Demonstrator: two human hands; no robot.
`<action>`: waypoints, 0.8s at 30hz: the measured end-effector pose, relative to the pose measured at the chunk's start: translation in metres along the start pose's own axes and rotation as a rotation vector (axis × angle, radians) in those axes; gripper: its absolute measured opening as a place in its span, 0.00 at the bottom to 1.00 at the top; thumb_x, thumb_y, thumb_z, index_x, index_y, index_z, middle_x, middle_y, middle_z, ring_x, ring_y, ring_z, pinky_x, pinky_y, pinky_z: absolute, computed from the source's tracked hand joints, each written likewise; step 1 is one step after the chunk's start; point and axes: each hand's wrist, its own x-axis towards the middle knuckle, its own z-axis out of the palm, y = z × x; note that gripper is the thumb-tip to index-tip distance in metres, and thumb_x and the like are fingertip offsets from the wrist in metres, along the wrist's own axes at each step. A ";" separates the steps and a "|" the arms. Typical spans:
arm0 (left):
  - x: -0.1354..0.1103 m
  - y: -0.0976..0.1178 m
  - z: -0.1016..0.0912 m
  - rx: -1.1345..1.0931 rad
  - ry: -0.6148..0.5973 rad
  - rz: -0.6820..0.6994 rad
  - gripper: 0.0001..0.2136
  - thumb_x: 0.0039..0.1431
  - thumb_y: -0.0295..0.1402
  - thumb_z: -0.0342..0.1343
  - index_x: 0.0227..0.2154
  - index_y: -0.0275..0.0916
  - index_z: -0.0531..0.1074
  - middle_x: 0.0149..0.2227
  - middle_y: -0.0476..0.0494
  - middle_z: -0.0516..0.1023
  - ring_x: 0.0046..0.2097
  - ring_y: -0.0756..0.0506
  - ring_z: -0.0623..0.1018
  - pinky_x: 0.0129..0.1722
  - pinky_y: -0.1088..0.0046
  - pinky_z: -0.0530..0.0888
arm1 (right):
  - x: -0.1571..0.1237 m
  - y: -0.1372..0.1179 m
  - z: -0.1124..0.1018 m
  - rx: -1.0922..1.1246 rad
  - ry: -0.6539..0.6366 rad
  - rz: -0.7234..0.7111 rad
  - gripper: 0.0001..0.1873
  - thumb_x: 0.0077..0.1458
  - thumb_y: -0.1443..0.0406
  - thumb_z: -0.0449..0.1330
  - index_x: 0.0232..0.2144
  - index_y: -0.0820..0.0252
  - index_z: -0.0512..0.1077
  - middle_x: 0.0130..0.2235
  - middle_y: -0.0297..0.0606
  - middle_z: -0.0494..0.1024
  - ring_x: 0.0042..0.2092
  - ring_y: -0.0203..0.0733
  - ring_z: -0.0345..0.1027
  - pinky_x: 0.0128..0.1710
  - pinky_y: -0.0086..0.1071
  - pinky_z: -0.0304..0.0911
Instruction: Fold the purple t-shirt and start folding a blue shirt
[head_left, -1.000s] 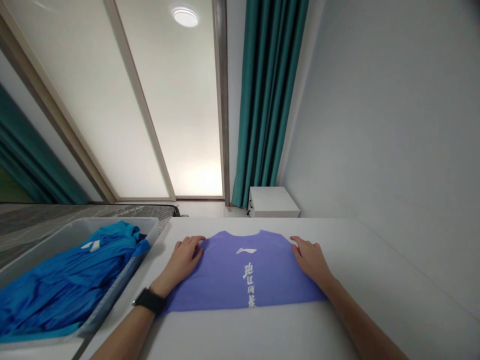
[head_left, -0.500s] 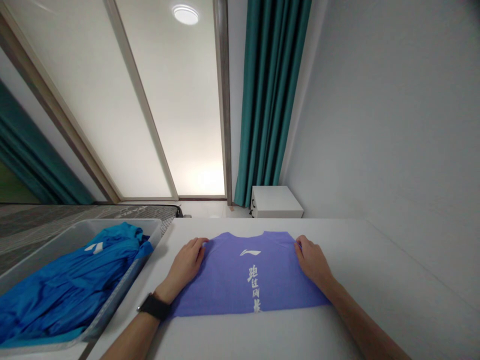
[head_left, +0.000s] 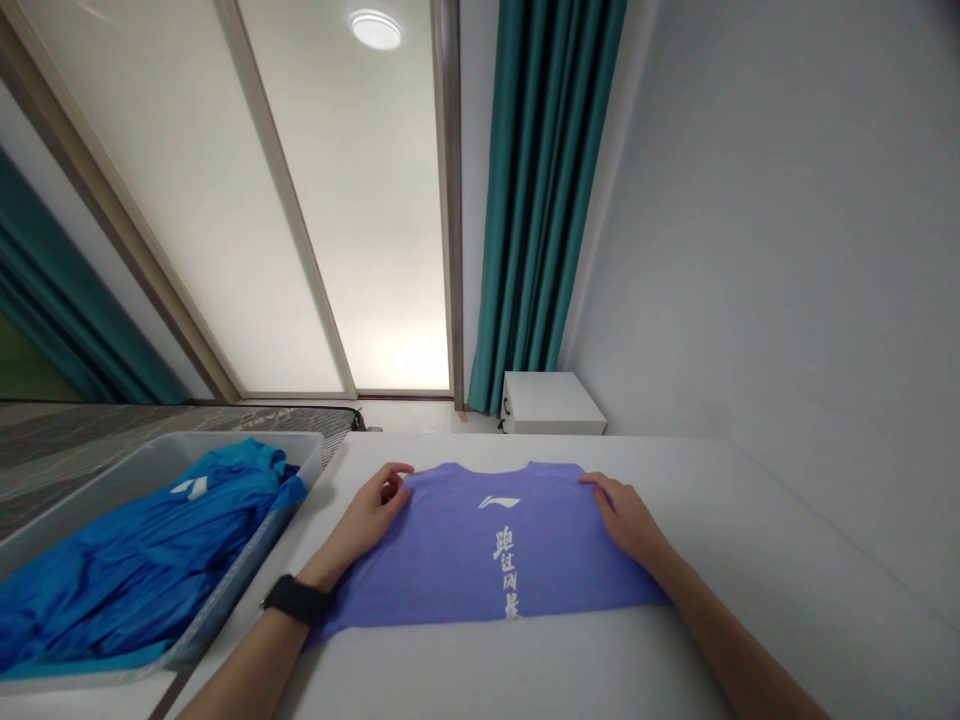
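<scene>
A purple T-shirt (head_left: 450,560) with a white logo and white characters down its front lies flat and folded into a wide shape on the white table (head_left: 480,675). My left hand (head_left: 375,510), with a dark watch (head_left: 296,600) on its wrist, is at the shirt's upper left shoulder. Its fingers are bent, and a gap shows between them and the thumb, which touches the fabric edge. On the upper right shoulder rests my right hand (head_left: 628,518), fingers stretched over the edge and thumb apart on the cloth. The forearms lie beside the sleeves.
To the left stands a translucent plastic bin (head_left: 247,590) holding bright blue clothing (head_left: 157,550) with a white logo. Beyond the table are a small white cabinet (head_left: 551,400), a teal curtain (head_left: 547,200) and frosted sliding doors (head_left: 360,250). A grey wall (head_left: 787,250) borders the right.
My left hand has shifted slightly left and its thumb has parted from the fingers. My right hand's fingers have stretched inward over the shirt's shoulder. The shirt has barely moved.
</scene>
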 end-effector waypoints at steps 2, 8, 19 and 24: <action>0.000 0.000 -0.001 -0.092 -0.020 -0.048 0.18 0.53 0.42 0.53 0.45 0.40 0.68 0.36 0.49 0.72 0.29 0.49 0.74 0.27 0.75 0.68 | 0.000 0.002 0.001 0.020 -0.004 -0.014 0.21 0.60 0.65 0.43 0.44 0.56 0.75 0.47 0.40 0.80 0.50 0.45 0.72 0.54 0.43 0.61; -0.003 -0.006 -0.009 0.025 -0.091 -0.039 0.17 0.52 0.40 0.53 0.44 0.39 0.70 0.44 0.41 0.75 0.35 0.45 0.76 0.36 0.67 0.74 | 0.000 0.004 0.001 0.071 -0.023 -0.004 0.21 0.59 0.66 0.44 0.41 0.56 0.76 0.47 0.41 0.80 0.51 0.46 0.72 0.56 0.44 0.61; -0.006 0.000 -0.027 0.237 -0.080 -0.058 0.21 0.57 0.45 0.49 0.49 0.38 0.67 0.32 0.48 0.75 0.31 0.46 0.74 0.33 0.70 0.72 | -0.003 0.013 0.002 -0.137 -0.048 -0.076 0.19 0.59 0.65 0.47 0.46 0.58 0.74 0.48 0.44 0.78 0.50 0.47 0.71 0.51 0.43 0.62; -0.008 0.000 -0.021 0.373 -0.140 -0.014 0.17 0.55 0.34 0.52 0.48 0.41 0.70 0.33 0.49 0.76 0.33 0.46 0.74 0.36 0.71 0.69 | -0.005 0.016 0.008 -0.249 -0.032 -0.074 0.20 0.60 0.66 0.47 0.50 0.58 0.71 0.50 0.44 0.77 0.52 0.47 0.69 0.50 0.40 0.61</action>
